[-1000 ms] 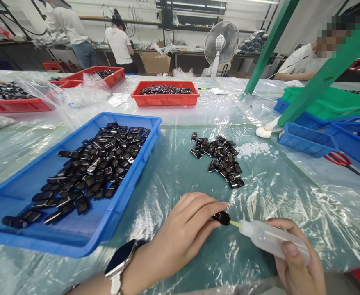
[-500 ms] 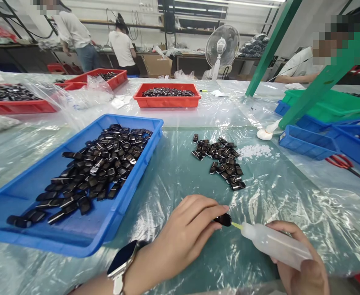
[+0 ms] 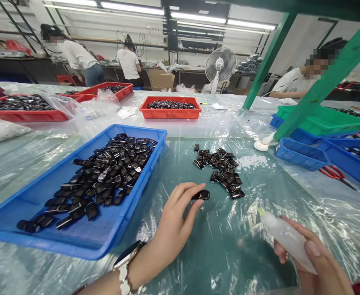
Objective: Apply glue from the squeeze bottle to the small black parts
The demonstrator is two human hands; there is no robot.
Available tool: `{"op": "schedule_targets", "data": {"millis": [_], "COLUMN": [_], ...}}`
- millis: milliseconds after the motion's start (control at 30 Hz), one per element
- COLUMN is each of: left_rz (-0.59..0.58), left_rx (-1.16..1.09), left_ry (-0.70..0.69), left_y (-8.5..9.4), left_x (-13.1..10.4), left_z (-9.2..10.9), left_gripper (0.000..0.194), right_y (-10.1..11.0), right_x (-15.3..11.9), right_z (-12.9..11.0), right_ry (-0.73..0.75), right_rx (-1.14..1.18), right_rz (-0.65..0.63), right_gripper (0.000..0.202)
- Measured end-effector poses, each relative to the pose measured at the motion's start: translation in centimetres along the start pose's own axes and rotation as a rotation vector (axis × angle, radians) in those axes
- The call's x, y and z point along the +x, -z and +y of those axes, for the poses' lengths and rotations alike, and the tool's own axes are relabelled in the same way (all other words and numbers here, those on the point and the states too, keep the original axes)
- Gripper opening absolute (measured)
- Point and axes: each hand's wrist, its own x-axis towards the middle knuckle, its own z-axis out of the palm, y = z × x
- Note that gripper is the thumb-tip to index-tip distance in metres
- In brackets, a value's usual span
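Observation:
Between thumb and fingers, my left hand pinches a small glossy black plastic piece just above the green table surface. My right hand is wrapped round a translucent white squeeze bottle, whose thin yellowish nozzle points up and left, apart from the black piece. Beyond my hands lies a loose pile of similar black pieces. Next to it, small white bits are scattered. On the left, a blue tray holds many more black pieces.
Red-handled scissors lie at the right beside a small blue bin. Green posts rise from the table there. Further back stand a red tray of dark parts and a fan. Several people work around the room.
My left hand has moved left and away from me with the black piece. The bottle's nozzle has come away from it, and my right hand has shifted right. The camera view has tilted up.

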Motion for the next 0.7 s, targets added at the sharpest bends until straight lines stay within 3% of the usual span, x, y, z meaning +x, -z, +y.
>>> {"op": "schedule_targets", "data": {"millis": [133,233,333,467,533,567,633,700], "left_rz": [0.067,0.075,0.070,0.068,0.059,0.051,0.039,0.038], "left_rx": [-0.098,-0.139,-0.152,-0.158,-0.159,-0.161,-0.168,-0.170], "left_ry": [0.169,0.179,0.165,0.185,0.203,0.205,0.193,0.174], "left_y": [0.2,0.0,-0.2,-0.2,-0.2,-0.3,-0.4,-0.6], "left_x": [0.6,0.6,0.5,0.3,0.2,0.1,0.1,0.0], "left_z": [-0.3,-0.4,-0.3,0.0,0.0,-0.1,-0.3,-0.4], "left_gripper": [0.024,0.021,0.020,0.022,0.022,0.022,0.022,0.021], "right_y": [0.4,-0.4,-1.1,-1.5,-2.1,-2.6,-4.1,-6.0], "right_x": [3.5,6.5,8.5,7.4,5.5,4.5,2.7,1.9], "right_z": [-0.7,-1.1,-0.7,0.4,0.8,0.9,0.8,0.3], "right_ry": [0.182,0.347,0.389,0.489,0.579,0.634,0.796,0.926], "right_rx": [-0.169,-0.244,-0.321,-0.380,-0.419,-0.461,-0.605,-0.731], "right_rz": [-0.030,-0.019,-0.026,0.069,0.154,0.148,-0.074,-0.400], "right_gripper": [0.051,0.047,0.055,0.078,0.071,0.058,0.026,0.029]}}
